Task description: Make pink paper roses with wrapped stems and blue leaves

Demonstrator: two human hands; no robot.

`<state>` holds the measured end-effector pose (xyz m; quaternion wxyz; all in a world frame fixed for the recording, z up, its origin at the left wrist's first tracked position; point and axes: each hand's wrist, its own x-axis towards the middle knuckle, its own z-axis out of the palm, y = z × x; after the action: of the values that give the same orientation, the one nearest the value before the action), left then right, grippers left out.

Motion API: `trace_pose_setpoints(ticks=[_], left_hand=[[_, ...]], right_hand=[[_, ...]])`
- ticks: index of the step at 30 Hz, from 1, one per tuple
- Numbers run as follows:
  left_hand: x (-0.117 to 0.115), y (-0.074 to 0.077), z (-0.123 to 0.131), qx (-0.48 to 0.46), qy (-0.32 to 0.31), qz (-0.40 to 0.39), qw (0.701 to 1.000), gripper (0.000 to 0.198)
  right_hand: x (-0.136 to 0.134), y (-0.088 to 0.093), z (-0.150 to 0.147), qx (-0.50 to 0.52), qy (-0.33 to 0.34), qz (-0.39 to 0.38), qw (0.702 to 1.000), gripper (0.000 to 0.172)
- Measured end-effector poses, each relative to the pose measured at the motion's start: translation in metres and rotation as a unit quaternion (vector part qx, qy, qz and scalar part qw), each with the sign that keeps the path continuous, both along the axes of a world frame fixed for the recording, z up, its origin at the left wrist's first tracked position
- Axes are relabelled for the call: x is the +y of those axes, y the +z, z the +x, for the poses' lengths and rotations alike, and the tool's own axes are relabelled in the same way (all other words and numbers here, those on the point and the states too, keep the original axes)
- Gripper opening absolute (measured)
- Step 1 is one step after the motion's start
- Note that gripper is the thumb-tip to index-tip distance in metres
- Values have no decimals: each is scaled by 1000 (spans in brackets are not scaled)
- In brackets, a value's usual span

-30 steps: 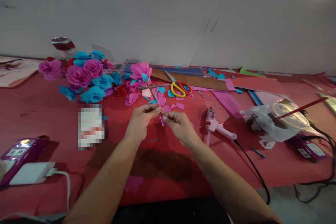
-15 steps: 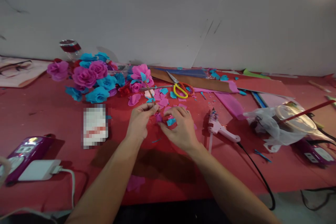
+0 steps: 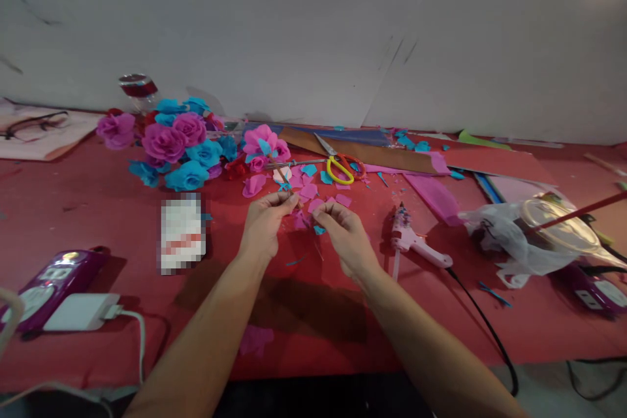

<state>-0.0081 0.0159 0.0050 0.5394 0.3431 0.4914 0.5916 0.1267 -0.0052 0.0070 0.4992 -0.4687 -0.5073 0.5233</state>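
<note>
My left hand (image 3: 262,227) is closed in a pinch on the thin brown stem (image 3: 283,174) of a pink paper flower (image 3: 266,142), whose head with blue leaf pieces points away from me. Just to the right, my right hand (image 3: 347,235) has thumb and forefinger pressed together near the stem's lower end. What they pinch is too small to make out; a thin strand hangs below the fingertips. Pink and blue paper petals (image 3: 307,192) lie scattered beyond and between the hands. Yellow-and-red-handled scissors (image 3: 339,170) rest past them.
A bunch of pink, blue and red paper flowers (image 3: 171,144) is at the back left. To the right lie a hot glue gun (image 3: 414,245) with its cord and a plastic bag (image 3: 509,241). Purple power strip (image 3: 53,281) and white charger (image 3: 81,312) sit at left.
My right hand's fingers have gone from spread and curved to a pinch near the stem. The left hand keeps its hold on the flower stem. The view has shifted slightly.
</note>
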Motion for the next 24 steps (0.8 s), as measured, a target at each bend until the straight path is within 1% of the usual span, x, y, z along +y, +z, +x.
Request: trace_pose_setpoints(ticks=[2,3,4,5,6,7,8,9,11,12,13,14,15,16,18,19,20,22,24], left_hand=[[-1,2,0,-11,-6,-1,1000,17],[-1,3,0,-21,-8,-3,1000,16],[-1,3,0,-30,-8,-5,1000,17],[0,4,0,-36,-5,-9,999,17],[0,4,0,-38,0,-14,999,18],[0,3,0,-37,6,-17,999,18],[0,3,0,-33,12,-17,999,18],[0,2,0,-29,16,-16,999,18],[0,1,0,-22,10,-13,1000,18],[-1,0,1,-19,4,-11,1000,18],[-1,0,1,-15,0,-9,1000,17],[-1,0,2,-12,-3,-5,1000,17],[-1,0,2,-10,-5,1,1000,17],[-1,0,3,-10,-5,7,1000,17],[-1,-1,3,-19,-9,16,1000,16],[-1,-1,3,-25,-13,19,999,14],[-1,-1,3,-30,-16,21,999,13],[0,-2,3,-41,-24,22,999,11],[0,-2,3,-45,-32,23,998,10]], right_hand=[[4,-3,1,63,2,-62,996,12],[5,-4,2,76,5,-82,994,13],[6,-4,3,76,3,-88,993,14],[6,-4,4,62,-8,-77,995,15],[5,-3,4,33,-23,-46,998,15],[4,-1,4,-12,-39,1,999,16],[1,1,4,-71,-54,62,994,17],[-1,3,4,-137,-64,127,980,18],[-7,6,2,-258,-65,238,934,17],[-9,6,1,-296,-60,272,913,13],[-11,6,0,-315,-57,288,903,10],[-12,5,-1,-315,-56,286,903,10],[-12,5,-2,-295,-55,268,915,10],[-11,4,-3,-259,-52,235,935,10],[-9,2,-5,-148,-42,137,979,8],[-8,2,-6,-83,-34,81,993,9],[-7,2,-7,-20,-25,25,999,10],[-5,1,-8,79,-14,-68,994,12],[-5,2,-9,136,-13,-124,983,12]])
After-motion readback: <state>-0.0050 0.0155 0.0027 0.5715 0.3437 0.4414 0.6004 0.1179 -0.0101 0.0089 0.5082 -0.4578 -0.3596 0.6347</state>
